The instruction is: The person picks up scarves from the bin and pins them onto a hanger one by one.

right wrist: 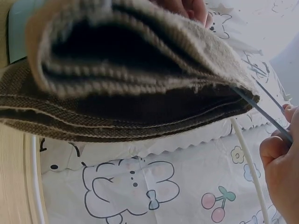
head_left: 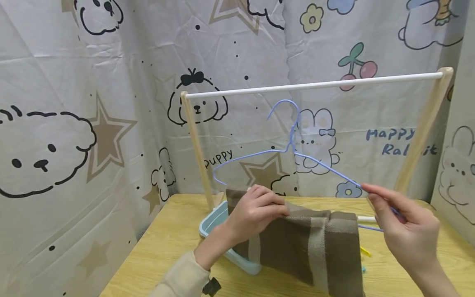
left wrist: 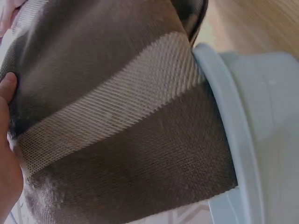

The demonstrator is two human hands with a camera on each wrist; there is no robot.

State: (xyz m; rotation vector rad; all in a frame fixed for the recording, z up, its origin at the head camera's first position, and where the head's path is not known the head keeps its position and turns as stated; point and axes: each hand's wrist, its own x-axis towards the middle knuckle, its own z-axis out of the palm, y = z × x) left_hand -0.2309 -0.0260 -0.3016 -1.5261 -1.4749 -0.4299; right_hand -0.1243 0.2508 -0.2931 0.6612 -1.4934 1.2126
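A thick brown woven cloth with pale stripes [head_left: 293, 243] hangs folded over the lower bar of a blue clothes hanger [head_left: 256, 155]. My left hand [head_left: 256, 210] grips the cloth at its top fold, fingers curled over the edge. In the left wrist view, the left thumb [left wrist: 8, 87] presses against the cloth [left wrist: 107, 112]. My right hand [head_left: 408, 231] pinches the hanger's right corner between thumb and fingers. From the right wrist, the hanger bar [right wrist: 266, 114] runs into the open fold of the cloth. The hanger's hook points up, below the rack's rail and apart from it.
A white rail [head_left: 315, 86] on wooden posts [head_left: 196, 144] spans the wooden table [head_left: 148, 255]. Partly behind the cloth stands a light blue basin [head_left: 211, 222]. A small yellow item [head_left: 365, 251] lies to the right. Behind hangs a printed curtain [head_left: 130, 136].
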